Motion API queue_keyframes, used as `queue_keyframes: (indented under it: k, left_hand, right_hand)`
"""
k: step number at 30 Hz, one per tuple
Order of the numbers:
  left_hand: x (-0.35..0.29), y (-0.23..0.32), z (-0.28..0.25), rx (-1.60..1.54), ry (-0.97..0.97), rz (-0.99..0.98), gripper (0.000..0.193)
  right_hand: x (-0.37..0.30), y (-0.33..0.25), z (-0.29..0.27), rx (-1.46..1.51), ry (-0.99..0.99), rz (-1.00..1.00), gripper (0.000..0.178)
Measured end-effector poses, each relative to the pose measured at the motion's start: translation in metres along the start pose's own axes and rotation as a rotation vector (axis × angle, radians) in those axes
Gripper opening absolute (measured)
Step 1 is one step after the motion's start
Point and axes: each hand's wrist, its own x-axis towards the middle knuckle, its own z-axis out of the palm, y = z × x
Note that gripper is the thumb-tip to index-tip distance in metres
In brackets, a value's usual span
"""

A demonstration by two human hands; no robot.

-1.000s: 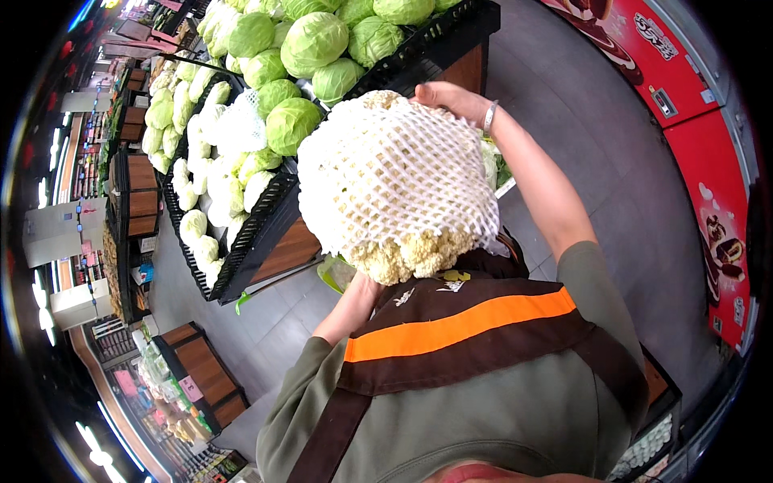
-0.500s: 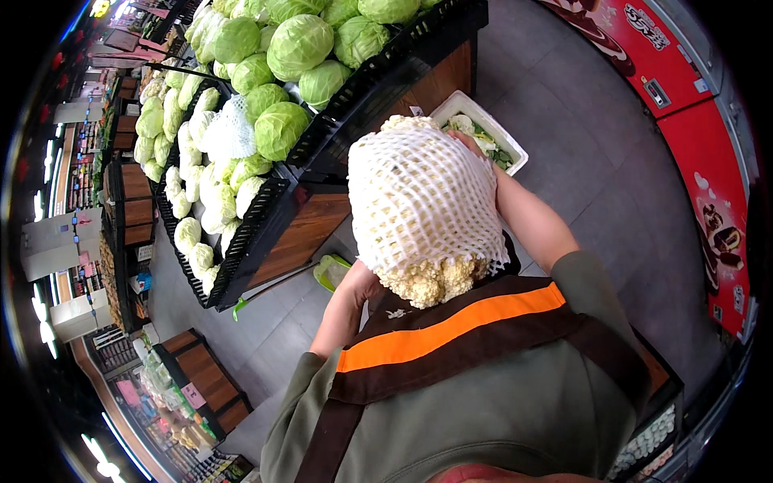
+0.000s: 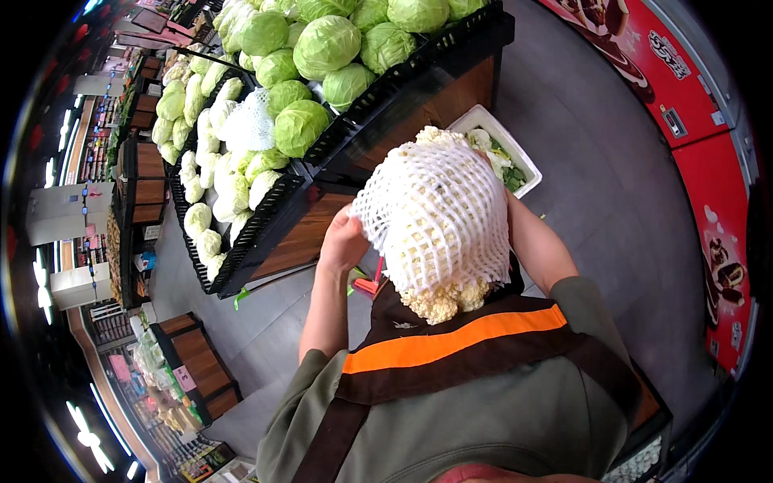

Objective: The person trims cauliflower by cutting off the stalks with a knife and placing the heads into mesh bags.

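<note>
A large cauliflower [image 3: 445, 303] is up in front of my chest, wrapped in a white foam net [image 3: 443, 221]. Its pale, bumpy florets stick out of the net at the near end and at the far end. My left hand [image 3: 345, 239] is closed on the net's left edge, pinching the mesh and drawing it out to the side. On the right side my right hand [image 3: 488, 160] holds the cauliflower from behind; most of that hand and its fingers are hidden by the netted head.
Green cabbages [image 3: 326, 48] and paler Chinese cabbages [image 3: 229, 193] fill black crates on a wood-sided stand [image 3: 294, 235] ahead and left. A white foam box [image 3: 525, 161] with leaves stands on the floor beyond the cauliflower. Red freezers [image 3: 717, 209] line the right.
My left hand has come up from under the cauliflower's near left side to the net's left edge, pulling it outward. The cauliflower has shifted slightly right and tilted.
</note>
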Motion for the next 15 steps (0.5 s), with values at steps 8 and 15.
queue_keyframes:
  k: [8, 15]
  left_hand:
    - [0.025, 0.037, 0.044, 0.542, 0.443, 0.443, 0.030]
    - [-0.026, 0.093, 0.152, 1.765, -0.308, 0.475, 0.091]
  right_hand:
    - [0.004, -0.005, -0.007, -0.165, 0.114, 0.154, 0.047]
    - [-0.013, -0.001, 0.036, -0.157, 0.113, 0.189, 0.047]
